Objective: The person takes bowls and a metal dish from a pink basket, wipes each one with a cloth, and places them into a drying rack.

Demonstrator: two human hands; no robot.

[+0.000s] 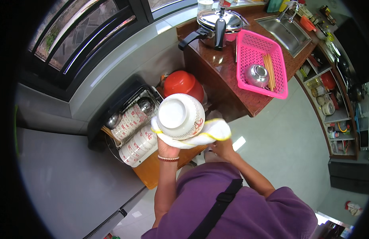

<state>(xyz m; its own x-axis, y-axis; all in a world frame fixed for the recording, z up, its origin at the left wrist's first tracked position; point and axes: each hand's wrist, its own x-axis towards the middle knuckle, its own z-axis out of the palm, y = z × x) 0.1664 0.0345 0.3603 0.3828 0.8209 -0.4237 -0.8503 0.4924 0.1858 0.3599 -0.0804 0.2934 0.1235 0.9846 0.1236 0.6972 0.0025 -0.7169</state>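
My left hand (168, 150) holds a white bowl (184, 116) with a red pattern, its base turned up towards me. A white cloth (202, 136) with a yellow edge lies between that hand and the bowl and drapes to the right. Under the cloth's right end is my right hand (224, 148); its fingers are partly hidden, so its grip is unclear. Left of the bowl, a dish rack (145, 159) carries rows of nested patterned bowls (138, 145), metal bowls (146, 105) and wooden chopsticks (110, 133).
A pink plastic basket (242, 59) with an upturned metal bowl (256, 76) and chopsticks (270, 71) sits on the brown countertop (232, 80). Nearby are a pressure cooker (222, 22) and a sink (287, 33). Red basins (180, 82) stand behind the held bowl. A wooden surface (151, 176) supports the rack.
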